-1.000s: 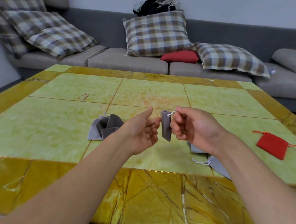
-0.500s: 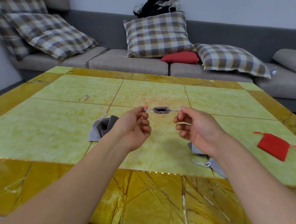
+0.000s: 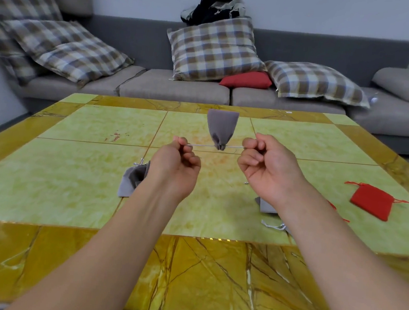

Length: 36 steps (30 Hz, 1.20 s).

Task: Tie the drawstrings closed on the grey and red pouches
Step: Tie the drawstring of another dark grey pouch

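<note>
From the head camera, the left hand (image 3: 175, 163) and the right hand (image 3: 269, 168) are raised over the middle of the marble table (image 3: 71, 174), each pinching one end of a white drawstring (image 3: 203, 145) between thumb and forefinger, the other fingers curled into the palm. The cord runs taut and level between them, and the grey pouch (image 3: 221, 129) sits on it at the midpoint, its mouth gathered tight and its body flipped upward toward twelve o'clock. At about nine o'clock from the left wrist, a second grey pouch (image 3: 132, 179) lies crumpled on the table, partly hidden by the arm. More grey fabric and a loose white cord (image 3: 274, 226) show beneath the right forearm. A red pouch (image 3: 372, 201) lies flat at three o'clock, well apart from both hands. Beyond the table stands a grey sofa (image 3: 179, 91) with plaid cushions (image 3: 213, 48).
</note>
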Tool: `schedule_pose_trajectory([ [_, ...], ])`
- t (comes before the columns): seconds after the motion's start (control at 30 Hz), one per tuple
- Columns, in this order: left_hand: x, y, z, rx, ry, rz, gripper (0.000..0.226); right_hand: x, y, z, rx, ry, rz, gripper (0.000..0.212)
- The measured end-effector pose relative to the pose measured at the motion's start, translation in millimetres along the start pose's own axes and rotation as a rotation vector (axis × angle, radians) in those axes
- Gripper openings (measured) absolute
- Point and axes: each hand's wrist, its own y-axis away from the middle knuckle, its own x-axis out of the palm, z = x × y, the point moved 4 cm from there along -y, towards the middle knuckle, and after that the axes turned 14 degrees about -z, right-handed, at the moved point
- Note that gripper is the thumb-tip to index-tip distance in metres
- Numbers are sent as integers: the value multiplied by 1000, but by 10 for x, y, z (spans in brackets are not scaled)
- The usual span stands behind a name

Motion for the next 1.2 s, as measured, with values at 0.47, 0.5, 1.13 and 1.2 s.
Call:
schedule_pose_trajectory([
  [0.47, -40, 133, -72, 349, -312, 80, 37, -56, 90, 16, -299, 472, 43, 38],
  [0.5, -62, 153, -82, 392, -377, 89, 35, -81, 96, -12, -289, 523, 74, 37],
  [1.13, 15, 200, 124, 319, -496, 433, 22, -15, 259, 104, -676, 692, 126, 30],
  [1.2, 9, 206, 101, 375, -503, 393, 20, -38, 241, 103, -614, 619, 109, 11],
])
